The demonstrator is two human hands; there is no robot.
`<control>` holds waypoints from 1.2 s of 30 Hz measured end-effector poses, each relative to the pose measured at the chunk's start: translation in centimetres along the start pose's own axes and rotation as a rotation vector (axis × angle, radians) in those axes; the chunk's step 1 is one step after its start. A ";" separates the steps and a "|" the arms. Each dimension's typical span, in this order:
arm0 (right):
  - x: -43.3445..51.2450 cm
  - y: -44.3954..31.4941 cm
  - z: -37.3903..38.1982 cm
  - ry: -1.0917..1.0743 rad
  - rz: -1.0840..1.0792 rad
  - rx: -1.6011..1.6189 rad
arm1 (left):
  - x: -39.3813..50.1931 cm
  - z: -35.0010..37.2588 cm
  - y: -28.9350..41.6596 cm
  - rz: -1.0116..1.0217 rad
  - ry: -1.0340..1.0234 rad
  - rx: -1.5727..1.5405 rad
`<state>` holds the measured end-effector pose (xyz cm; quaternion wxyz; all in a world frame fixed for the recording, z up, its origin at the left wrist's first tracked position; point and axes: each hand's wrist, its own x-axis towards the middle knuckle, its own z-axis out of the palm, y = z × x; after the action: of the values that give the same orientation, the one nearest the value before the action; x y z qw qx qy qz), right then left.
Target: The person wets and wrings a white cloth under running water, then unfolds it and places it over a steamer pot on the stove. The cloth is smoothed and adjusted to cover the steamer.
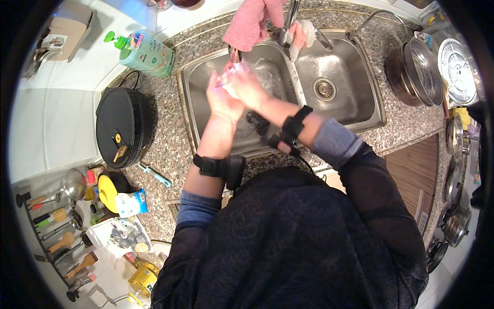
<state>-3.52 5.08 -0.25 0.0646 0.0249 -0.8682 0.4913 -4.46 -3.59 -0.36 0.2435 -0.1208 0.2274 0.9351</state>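
Both of my hands are together over the left basin of a stainless steel double sink, just under the metal faucet spout. My left hand is palm up with its fingers towards the spout. Against it lies my right hand, blurred and brightly lit. Nothing solid shows in either hand, though the glare hides the fingers in part. A pink cloth hangs over the faucet just above them. Something dark lies in the basin below my wrists.
A green pump bottle and a round black appliance stand left of the sink. A blue-handled peeler lies nearer me. Metal pots stand at the right. A pink and white cloth hangs near the divider.
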 end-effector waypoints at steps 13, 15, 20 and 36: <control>0.6 -1.2 -0.2 -0.271 0.271 0.952 | -0.4 3.1 1.1 0.234 0.201 0.317; 0.3 -1.1 -0.3 -0.261 0.486 1.089 | -0.3 3.2 2.2 0.142 0.196 0.481; 1.0 -1.0 -2.2 -0.314 0.516 0.869 | -0.5 2.5 3.5 0.147 0.250 0.696; 1.9 -1.9 -3.3 -0.238 0.445 0.458 | 0.1 -0.4 1.4 0.036 0.262 0.815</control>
<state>-4.91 6.96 3.25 -0.1534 -0.0940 -0.7209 0.6693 -5.20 -4.80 -0.21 0.2241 -0.1284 0.6092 0.7497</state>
